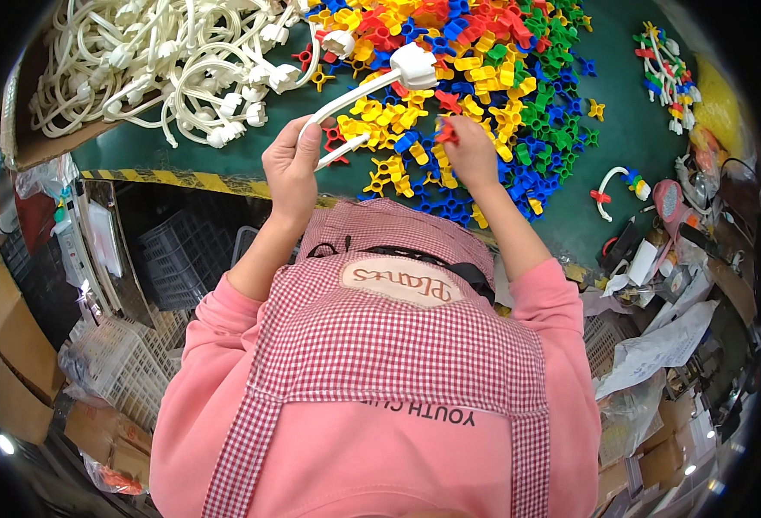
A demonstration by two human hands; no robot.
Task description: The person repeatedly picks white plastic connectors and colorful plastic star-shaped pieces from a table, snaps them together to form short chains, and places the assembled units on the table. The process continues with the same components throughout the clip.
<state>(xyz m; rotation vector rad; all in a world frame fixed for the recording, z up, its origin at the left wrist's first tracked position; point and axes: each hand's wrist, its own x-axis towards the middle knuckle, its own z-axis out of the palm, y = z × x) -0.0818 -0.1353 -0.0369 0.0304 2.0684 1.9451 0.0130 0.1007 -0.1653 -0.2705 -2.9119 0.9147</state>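
My left hand [292,177] is closed around the bend of a white flexible tube [346,97], thumb on top. The tube has a white cup-shaped, scalloped head [415,66] at its far end, and its other, plain end points toward my right hand. My right hand [472,155] pinches a small red plastic piece [446,132], partly hidden by the fingers. It is above a heap of small winged plastic pieces: yellow ones [389,177] between the hands, blue ones [441,210] nearest me, green ones [562,129] at the right and red ones [493,22] at the back.
Many white tubes [199,69] spill from a cardboard box [61,148] at the left of the green table [225,162]. On the right lie a tube with coloured pieces [605,186], a bunch of similar tubes [665,78] and clutter. Below the left edge stands a grey crate [186,250].
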